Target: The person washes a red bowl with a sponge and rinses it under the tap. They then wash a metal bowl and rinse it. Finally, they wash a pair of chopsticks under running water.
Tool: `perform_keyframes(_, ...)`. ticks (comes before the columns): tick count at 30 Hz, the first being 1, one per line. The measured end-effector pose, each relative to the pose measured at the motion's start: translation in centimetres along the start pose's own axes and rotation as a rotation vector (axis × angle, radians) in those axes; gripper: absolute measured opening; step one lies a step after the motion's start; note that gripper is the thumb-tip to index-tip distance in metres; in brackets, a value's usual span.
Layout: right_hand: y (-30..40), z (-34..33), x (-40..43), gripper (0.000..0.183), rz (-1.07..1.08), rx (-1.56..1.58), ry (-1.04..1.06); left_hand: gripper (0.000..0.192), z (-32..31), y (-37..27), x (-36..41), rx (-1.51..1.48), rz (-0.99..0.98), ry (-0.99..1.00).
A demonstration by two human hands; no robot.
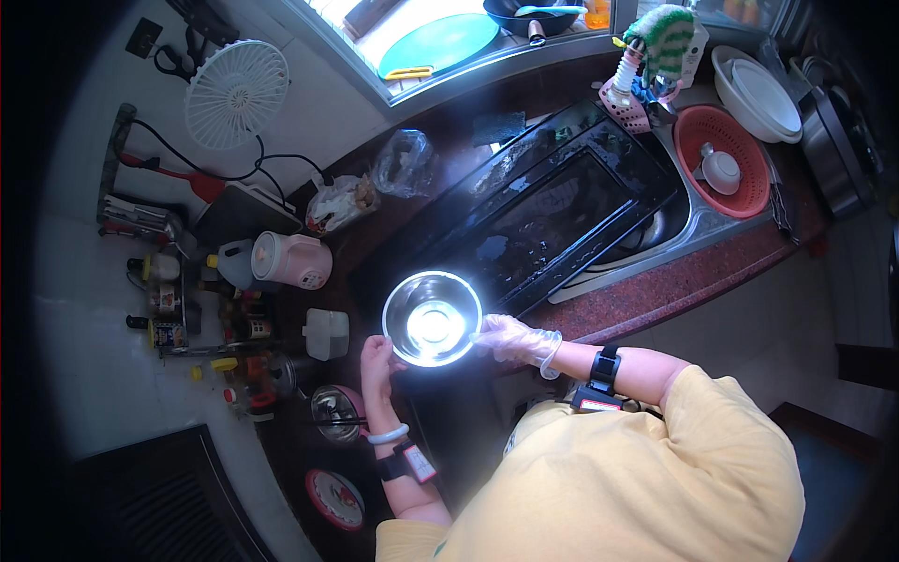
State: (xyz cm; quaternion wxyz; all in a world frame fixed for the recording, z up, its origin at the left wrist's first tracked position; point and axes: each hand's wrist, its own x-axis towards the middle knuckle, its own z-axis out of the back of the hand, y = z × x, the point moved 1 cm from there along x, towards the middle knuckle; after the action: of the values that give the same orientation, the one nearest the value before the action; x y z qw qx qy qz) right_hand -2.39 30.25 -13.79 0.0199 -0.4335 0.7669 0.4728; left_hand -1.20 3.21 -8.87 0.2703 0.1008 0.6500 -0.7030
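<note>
A shiny stainless steel bowl (433, 295) is held level between my two hands, its inside facing up and bright with reflected light. My bare left hand (379, 364) grips the bowl's rim at the lower left. On the right side, my right hand (507, 336), in a clear plastic glove, pinches the rim. Beyond the bowl a wet black panel (555, 204) with a raised frame lies slantwise across the sink (692, 218). Nothing can be made out inside the bowl except glare.
A red colander (755, 186) with a white cup stands right of the sink. Left of the panel are a pink electric kettle (295, 261), a lidded plastic container (326, 334) and plastic bags (406, 165). A pan (337, 416) and an enamel plate (337, 497) lie by my left forearm.
</note>
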Motion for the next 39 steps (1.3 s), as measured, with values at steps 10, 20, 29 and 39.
perform_keyframes(10,0.4,-0.1,-0.5,0.023,-0.082,-0.018,-0.034,0.01,-0.2,-0.4,0.0,0.033,0.013,-0.008)
perform_keyframes(20,1.0,-1.2,-0.9,0.021,-0.039,-0.042,-0.117,0.008,-0.3,-0.2,0.1,0.058,-0.023,-0.038)
perform_keyframes(29,0.5,-1.3,-0.1,0.023,0.01,-0.027,-0.065,0.006,-0.1,-0.1,-1.0,0.0,-0.104,-0.066)
perform_keyframes(39,-0.2,-1.7,0.2,0.014,-0.054,0.056,-0.049,0.006,0.8,1.1,-2.5,-0.003,-0.082,-0.159)
